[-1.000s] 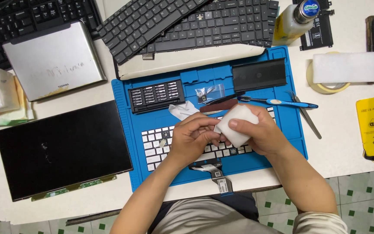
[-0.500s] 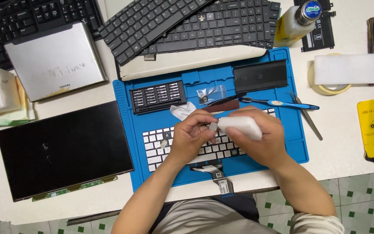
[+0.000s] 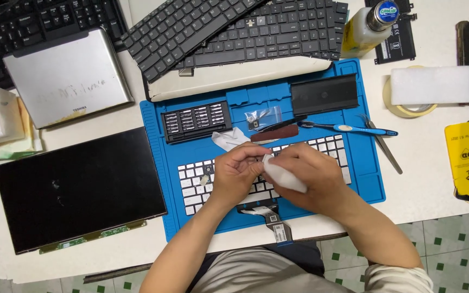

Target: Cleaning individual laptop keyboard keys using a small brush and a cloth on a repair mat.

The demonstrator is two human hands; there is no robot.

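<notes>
Head view: white wipe (image 3: 284, 176) is clamped in right hand (image 3: 305, 176) over white keyboard (image 3: 194, 179) on blue mat (image 3: 365, 184). Left hand (image 3: 238, 172) is pinched at the wipe's tip. Keycaps could be popped by hard rubbing; ribbon cable (image 3: 270, 217) could be snagged.

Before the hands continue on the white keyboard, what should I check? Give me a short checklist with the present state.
1. White keyboard lies fully on the blue mat: ok.
2. Left hand steadies the keyboard: ok.
3. Right hand grips the white wipe: ok.
4. Loose keycap kept apart from the hands: ok.
5. Ribbon cable free of the hands: ok.
6. Keys under the hands undamaged: cannot tell.
</notes>
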